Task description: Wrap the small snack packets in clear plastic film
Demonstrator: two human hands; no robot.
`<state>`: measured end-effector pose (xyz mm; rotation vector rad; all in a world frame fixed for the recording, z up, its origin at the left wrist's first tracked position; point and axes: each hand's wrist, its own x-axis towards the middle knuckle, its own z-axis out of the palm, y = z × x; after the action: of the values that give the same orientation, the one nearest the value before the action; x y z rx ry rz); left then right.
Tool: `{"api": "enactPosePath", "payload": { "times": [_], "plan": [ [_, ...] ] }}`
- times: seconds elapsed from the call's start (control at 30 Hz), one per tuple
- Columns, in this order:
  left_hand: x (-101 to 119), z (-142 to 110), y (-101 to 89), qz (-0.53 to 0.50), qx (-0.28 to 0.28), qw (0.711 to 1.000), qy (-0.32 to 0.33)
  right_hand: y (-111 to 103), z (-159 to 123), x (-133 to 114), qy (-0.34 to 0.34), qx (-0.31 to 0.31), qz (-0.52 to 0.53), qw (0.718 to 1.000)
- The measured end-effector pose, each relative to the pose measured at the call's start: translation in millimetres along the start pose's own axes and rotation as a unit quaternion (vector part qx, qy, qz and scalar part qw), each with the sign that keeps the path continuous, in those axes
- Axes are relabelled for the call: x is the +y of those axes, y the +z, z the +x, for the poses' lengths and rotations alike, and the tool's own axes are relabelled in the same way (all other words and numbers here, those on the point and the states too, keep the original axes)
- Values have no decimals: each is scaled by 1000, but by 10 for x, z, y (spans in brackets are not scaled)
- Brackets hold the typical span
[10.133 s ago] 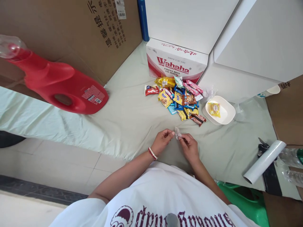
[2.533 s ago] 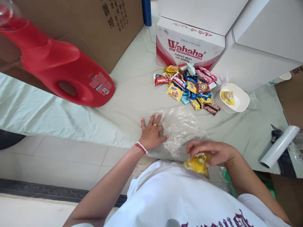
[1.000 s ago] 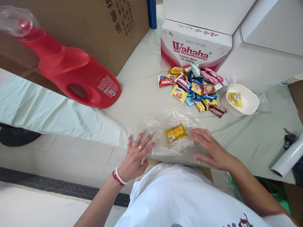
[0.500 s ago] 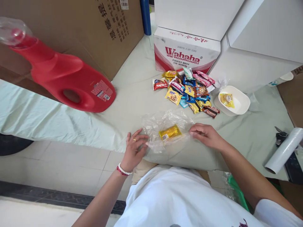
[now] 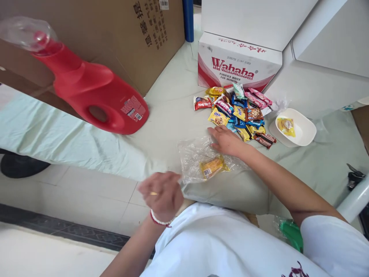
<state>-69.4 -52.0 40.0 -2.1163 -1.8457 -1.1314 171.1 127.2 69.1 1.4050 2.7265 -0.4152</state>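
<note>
A small yellow-wrapped snack packet (image 5: pixel 213 167) with a barcode lies on a sheet of clear plastic film (image 5: pixel 190 163) near the table's front edge. My right hand (image 5: pixel 226 141) rests at the far side of the film, thumb and forefinger apart, beyond the packet. My left hand (image 5: pixel 164 194) is smeared by motion just off the film's left corner, so its fingers cannot be made out. Behind the right hand, several wrapped snacks lie in a pile (image 5: pixel 239 111). To their right, a white bowl (image 5: pixel 307 129) holds another yellow packet (image 5: pixel 286 126).
A red jug (image 5: pixel 100 96) stands at the left in front of a large brown carton (image 5: pixel 106 34). A white Wahaha water box (image 5: pixel 239 63) stands behind the snacks. At the right edge are a film roll (image 5: pixel 354 196) and dark keys (image 5: pixel 355 177).
My right hand has moved from the film's right side to its far side. My left hand has pulled back toward me. The film now lies flatter on the left.
</note>
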Motion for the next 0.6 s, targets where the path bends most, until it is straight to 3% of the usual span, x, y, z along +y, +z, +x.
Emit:
{"api": "enactPosePath", "payload": {
  "times": [0.07, 0.1, 0.2, 0.33, 0.47, 0.53, 0.6],
  "plan": [
    [183, 12, 18, -37, -84, 985, 143, 60, 155, -29, 20, -31, -15, 999],
    [256, 32, 79, -42, -124, 974, 182, 71, 208, -31, 33, -47, -12, 998],
    [353, 115, 360, -21, -215, 954, 208, 10, 229, 2, 36, -81, 56, 994],
    [320, 160, 599, -13, -246, 950, 189, -124, -121, 6, -77, -25, 133, 988],
    [237, 112, 593, -89, -248, 954, 145, 42, -664, -91, -185, -40, 67, 980],
    [138, 70, 563, -166, -229, 955, 87, 225, -873, -121, -208, -53, 37, 976],
    [4, 38, 535, -229, -169, 958, -34, 396, -1011, -137, -220, -50, 20, 974]
  ]
}}
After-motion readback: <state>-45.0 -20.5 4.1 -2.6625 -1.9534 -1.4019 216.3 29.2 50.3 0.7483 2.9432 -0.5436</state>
